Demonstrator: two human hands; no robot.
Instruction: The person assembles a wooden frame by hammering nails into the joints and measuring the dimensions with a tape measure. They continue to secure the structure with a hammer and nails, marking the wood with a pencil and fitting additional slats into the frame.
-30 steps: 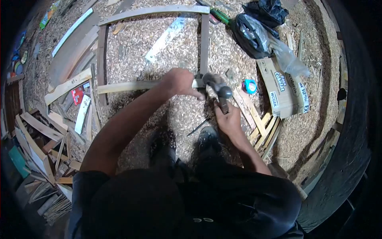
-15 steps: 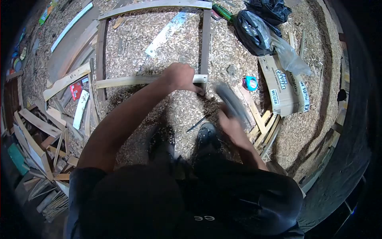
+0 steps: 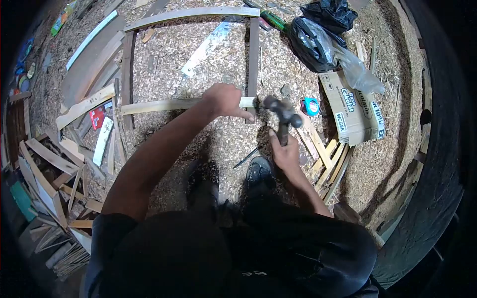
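Hemmed in on the right by a cardboard box [image 3: 353, 107] and loose slats [image 3: 325, 159], on the left by a scrap pile [image 3: 54, 169]; open sawdust floor [image 3: 223, 144] near the feet. Left hand [image 3: 226, 99] clamped down on the wooden crosspiece [image 3: 159, 106] near its joint with the upright rail [image 3: 253, 54]. Right hand [image 3: 285, 154] wrapped tight around the hammer [image 3: 283, 111] handle, head beside the joint.

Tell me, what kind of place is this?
Probably a woodworking shop or carpenter's yard. Wood shavings cover the ground, offcut wooden slats lie piled at one side, and the person's right hand holds a hammer at a wooden frame the left hand steadies.
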